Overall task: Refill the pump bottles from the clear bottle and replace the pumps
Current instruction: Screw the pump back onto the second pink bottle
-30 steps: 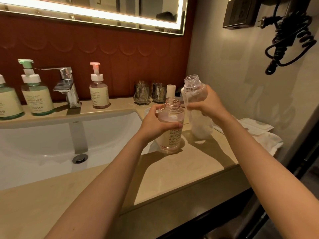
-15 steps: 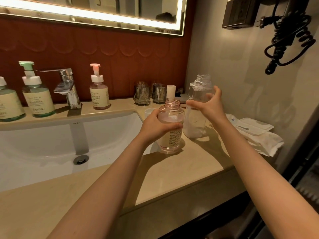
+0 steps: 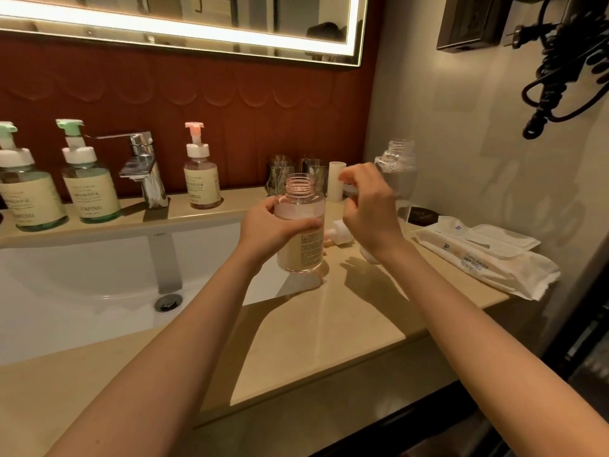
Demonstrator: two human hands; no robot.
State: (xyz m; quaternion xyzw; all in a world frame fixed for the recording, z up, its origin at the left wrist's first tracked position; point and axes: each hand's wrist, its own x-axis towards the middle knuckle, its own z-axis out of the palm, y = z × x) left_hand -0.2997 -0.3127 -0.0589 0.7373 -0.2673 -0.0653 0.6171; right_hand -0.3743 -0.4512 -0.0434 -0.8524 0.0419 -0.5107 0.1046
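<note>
Pump (image 3: 340, 233) half hidden behind bottle (image 3: 300, 232), right hand (image 3: 370, 211)

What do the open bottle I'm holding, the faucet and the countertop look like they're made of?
The open bottle: likely clear pink-tinted plastic, glossy; liquid shows through and the neck has moulded threads. The faucet: polished metal, probably chrome-plated, with mirror-like reflections. The countertop: smooth beige stone or stone-look composite, semi-gloss, softly reflecting light; I cannot tell which.
</note>
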